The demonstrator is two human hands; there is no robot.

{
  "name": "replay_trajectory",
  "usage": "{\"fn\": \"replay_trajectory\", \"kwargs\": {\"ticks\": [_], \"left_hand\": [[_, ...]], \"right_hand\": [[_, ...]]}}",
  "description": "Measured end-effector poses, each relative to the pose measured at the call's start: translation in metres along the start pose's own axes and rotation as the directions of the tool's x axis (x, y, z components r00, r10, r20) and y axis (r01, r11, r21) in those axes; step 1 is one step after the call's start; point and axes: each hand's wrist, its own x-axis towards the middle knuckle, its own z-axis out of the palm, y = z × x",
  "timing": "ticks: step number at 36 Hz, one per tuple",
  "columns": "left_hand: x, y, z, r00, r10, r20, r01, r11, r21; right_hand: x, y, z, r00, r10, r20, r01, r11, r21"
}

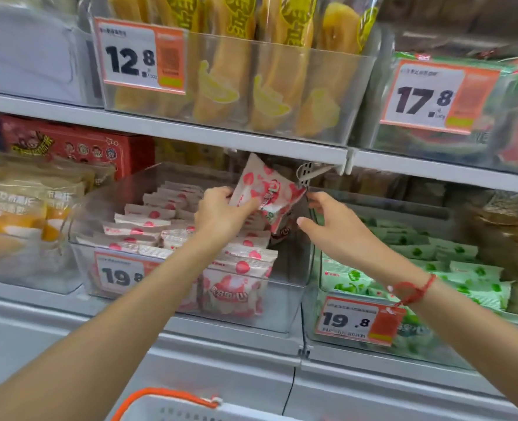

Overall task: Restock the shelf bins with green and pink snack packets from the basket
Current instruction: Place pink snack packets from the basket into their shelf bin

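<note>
From the head view, both bare arms reach up from the lower corners of the frame toward the middle shelf. The left hand [221,212] grips a pink snack packet [266,192] near the centre of the frame, thumb pressed across its lower edge, fingers curled behind it; the packet stands tilted, raised above the clear bin of pink packets [178,238] that fills the centre-left, just under the shelf edge [251,141]. The right hand [333,226] hovers just right of that packet, thumb pointing left and fingers loosely curled near the bin's right wall; whether the fingertips touch the packet or the wall, I cannot tell, and it seems to hold nothing. A red string bracelet [412,288] circles the right wrist. To the right, under that forearm, sits the bin of green packets [434,262], with an orange price tag [358,320] on its front. At the bottom edge, centre-left, the white basket [172,410] with an orange handle [160,395] peeks in, well below both hands.
</note>
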Motion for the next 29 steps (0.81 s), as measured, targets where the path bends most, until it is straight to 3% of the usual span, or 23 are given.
{"fn": "replay_trajectory", "kwargs": {"ticks": [2,4,9,13,19,22,25,29], "left_hand": [[0.003,-0.002,0.010,0.997,-0.071,0.031,0.074,0.992,-0.098],[0.006,-0.005,0.017,0.996,-0.069,0.058,0.071,0.997,-0.028],[0.009,-0.019,0.013,0.982,0.062,0.180,-0.114,0.948,0.297],[0.009,-0.016,0.010,0.948,0.167,0.273,-0.272,0.870,0.412],[0.010,-0.002,0.020,0.889,0.288,0.357,-0.448,0.711,0.543],[0.013,-0.005,0.023,0.879,0.233,0.417,-0.445,0.717,0.536],[0.018,-0.019,0.018,0.850,0.042,0.525,-0.359,0.775,0.520],[0.023,-0.029,0.005,0.809,-0.020,0.587,-0.407,0.702,0.584]], "right_hand": [[0.003,0.001,0.003,1.000,-0.006,0.001,0.006,1.000,-0.008],[0.004,0.003,0.005,1.000,-0.018,-0.001,0.018,0.999,-0.032],[0.003,0.006,0.007,0.993,-0.078,-0.083,0.058,0.973,-0.222],[0.015,-0.001,0.007,0.976,-0.219,-0.002,0.210,0.938,-0.275],[0.041,-0.015,0.004,0.980,-0.192,0.047,0.190,0.847,-0.497],[0.042,-0.014,0.011,0.966,-0.201,0.166,0.260,0.769,-0.584],[0.042,-0.010,0.018,0.955,-0.200,0.219,0.295,0.730,-0.617],[0.049,-0.020,0.028,0.949,-0.169,0.268,0.310,0.669,-0.675]]}}
